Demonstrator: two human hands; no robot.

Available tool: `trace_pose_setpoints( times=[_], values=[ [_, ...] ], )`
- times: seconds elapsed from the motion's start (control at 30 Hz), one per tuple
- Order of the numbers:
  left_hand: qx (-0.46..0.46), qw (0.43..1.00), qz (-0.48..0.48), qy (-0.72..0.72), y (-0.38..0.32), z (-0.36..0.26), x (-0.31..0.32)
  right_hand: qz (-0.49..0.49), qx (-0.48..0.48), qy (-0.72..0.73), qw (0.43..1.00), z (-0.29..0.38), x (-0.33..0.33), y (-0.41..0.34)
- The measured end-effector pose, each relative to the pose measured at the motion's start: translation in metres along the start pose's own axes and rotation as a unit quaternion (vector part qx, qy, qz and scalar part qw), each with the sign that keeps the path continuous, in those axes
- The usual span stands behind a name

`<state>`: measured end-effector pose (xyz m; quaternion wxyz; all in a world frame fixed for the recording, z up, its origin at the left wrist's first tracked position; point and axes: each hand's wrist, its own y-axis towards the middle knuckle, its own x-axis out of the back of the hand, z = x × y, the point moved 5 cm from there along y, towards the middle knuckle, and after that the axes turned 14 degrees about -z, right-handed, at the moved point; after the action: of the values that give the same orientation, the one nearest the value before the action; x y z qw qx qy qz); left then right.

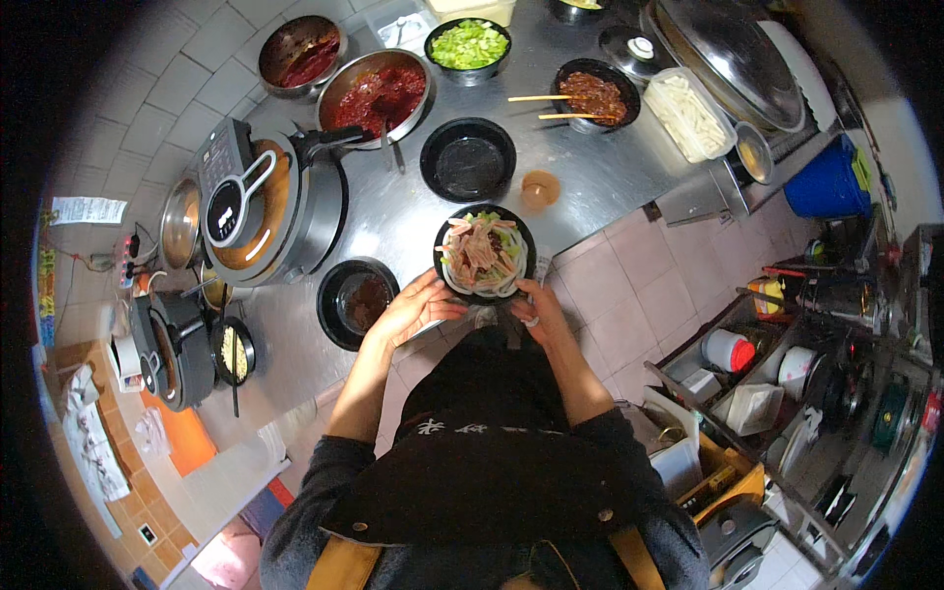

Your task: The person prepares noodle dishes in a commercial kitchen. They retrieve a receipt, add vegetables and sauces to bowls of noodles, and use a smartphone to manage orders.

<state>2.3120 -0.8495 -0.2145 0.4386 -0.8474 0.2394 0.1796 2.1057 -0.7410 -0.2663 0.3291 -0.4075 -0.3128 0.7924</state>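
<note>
A black bowl of thick white noodles with sliced meat and chopped greens (pixel 484 254) is held between my hands at the table's front edge. My left hand (pixel 419 308) supports its lower left rim, and my right hand (pixel 540 308), with a ring on one finger, grips the lower right rim. Just beyond it stands an empty black bowl (pixel 468 160). A small translucent cup of brownish stuff (pixel 540 189) lies to the right of that. Beside my left wrist, another black bowl (pixel 358 302) has dark residue inside.
Two steel bowls of red sauce (pixel 380 99), a bowl of chopped greens (pixel 468 46), a bowl of minced brown food with chopsticks (pixel 594 96) and a tub of white strips (pixel 687 114) line the steel table's (pixel 457 103) far side. Cookers (pixel 313 214) stand left; shelves (pixel 737 398) right.
</note>
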Motion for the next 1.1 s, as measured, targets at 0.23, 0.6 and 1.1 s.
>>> trace_pose_setpoints(
  times=[0.23, 0.6, 1.1],
  values=[
    [-0.091, 0.981, -0.164, -0.049, 0.003, 0.009, 0.007, 0.104, -0.076, -0.039, 0.991, 0.006, -0.042, 0.024],
    [-0.147, 0.947, -0.277, -0.073, 0.001, 0.010, 0.014, 0.170, -0.149, -0.024, 0.974, 0.029, -0.050, 0.032],
    [-0.178, 0.935, -0.296, -0.081, 0.005, 0.005, 0.010, 0.261, -0.142, -0.136, 0.945, 0.051, -0.035, 0.026]
  ],
)
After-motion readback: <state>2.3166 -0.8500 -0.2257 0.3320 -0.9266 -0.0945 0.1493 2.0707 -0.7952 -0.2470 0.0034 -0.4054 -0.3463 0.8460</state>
